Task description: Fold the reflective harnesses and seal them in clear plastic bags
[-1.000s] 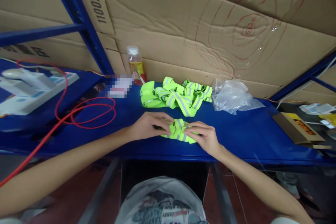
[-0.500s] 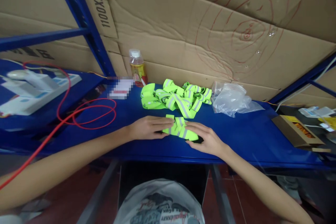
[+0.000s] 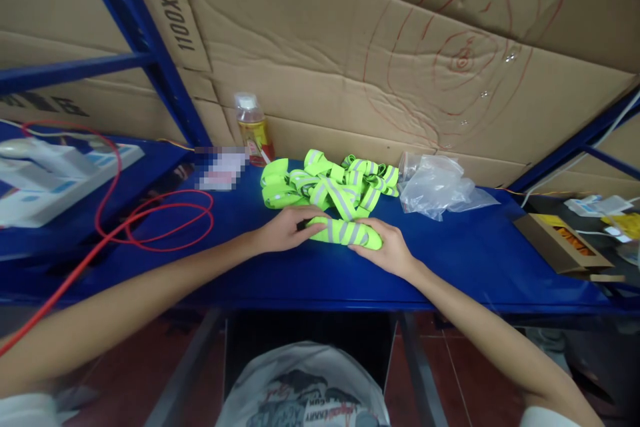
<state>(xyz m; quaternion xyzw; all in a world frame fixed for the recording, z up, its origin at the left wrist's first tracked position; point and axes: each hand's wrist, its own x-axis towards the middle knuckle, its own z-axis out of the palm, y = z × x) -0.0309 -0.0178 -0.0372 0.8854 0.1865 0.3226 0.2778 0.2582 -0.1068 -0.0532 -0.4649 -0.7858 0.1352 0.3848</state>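
Observation:
A folded neon-yellow strap with grey reflective bands (image 3: 345, 232) lies on the blue shelf top (image 3: 465, 260), pressed between both hands. My left hand (image 3: 286, 229) holds its left end with fingers curled over it. My right hand (image 3: 390, 250) grips its right end from the near side. Just behind it sits a loose pile of the same reflective straps (image 3: 327, 185).
A crumpled clear plastic bag (image 3: 437, 185) lies right of the pile. A drink bottle (image 3: 251, 128) stands against the cardboard wall. Red cable (image 3: 165, 217) loops on the left beside a white device (image 3: 47, 170). An open brown box (image 3: 563, 243) rests far right.
Both hands have slid the folded strap away from me toward the pile, and it is now flattened into a longer, narrower bundle. The view shifted slightly.

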